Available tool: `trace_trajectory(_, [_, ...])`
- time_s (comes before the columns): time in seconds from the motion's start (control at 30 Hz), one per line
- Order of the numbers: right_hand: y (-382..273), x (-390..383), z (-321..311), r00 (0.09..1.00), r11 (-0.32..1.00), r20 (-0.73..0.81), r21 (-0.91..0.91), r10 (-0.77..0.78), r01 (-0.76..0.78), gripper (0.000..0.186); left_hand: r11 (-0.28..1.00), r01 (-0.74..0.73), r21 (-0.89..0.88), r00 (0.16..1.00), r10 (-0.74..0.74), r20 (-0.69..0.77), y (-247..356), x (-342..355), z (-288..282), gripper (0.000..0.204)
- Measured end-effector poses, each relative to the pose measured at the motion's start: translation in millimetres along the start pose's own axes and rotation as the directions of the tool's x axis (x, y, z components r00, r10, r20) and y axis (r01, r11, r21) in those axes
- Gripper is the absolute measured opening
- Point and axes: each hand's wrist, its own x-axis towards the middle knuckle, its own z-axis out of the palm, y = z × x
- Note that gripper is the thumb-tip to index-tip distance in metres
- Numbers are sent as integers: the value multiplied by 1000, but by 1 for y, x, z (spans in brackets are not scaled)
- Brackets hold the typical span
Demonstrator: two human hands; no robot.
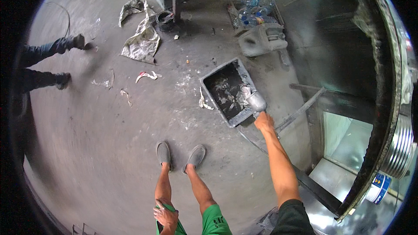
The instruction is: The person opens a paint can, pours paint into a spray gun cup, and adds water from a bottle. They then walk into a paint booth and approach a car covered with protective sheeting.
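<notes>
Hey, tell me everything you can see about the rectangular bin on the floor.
The bin is open-topped, grey and rectangular, apparently plastic, with a rim and straight walls smudged with pale residue. Its dark inside holds patchy, whitish-grey material that I can't identify. It sits upright on the floor, turned at an angle, ahead and to the right of the person's feet. A metallic-looking scoop in the right hand overlaps its near right corner; whether they touch is unclear.

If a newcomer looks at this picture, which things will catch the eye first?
Probably the silvery scoop in the right grip, at the right edge of the gray bin. Next, the bright green shorts at the bottom and the clear bottles at upper right.
</notes>
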Motion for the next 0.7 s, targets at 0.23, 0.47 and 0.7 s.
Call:
trace_trajectory(0.23, [-37,10,-20,997,924,71,-382,2,26,28,999,21,-37,999,-20,41,-1,-2,0,122])
trace_trajectory(0.47, [-43,5,-50,992,877,127,-476,3,58,32,998,8,-67,1000,-6,29,-2,-1,-2,116])
trace_trajectory(0.7, [-19,-48,-138,991,977,123,-198,-51,75,34,993,37,-110,997,-30,67,-8,6,-2,123])
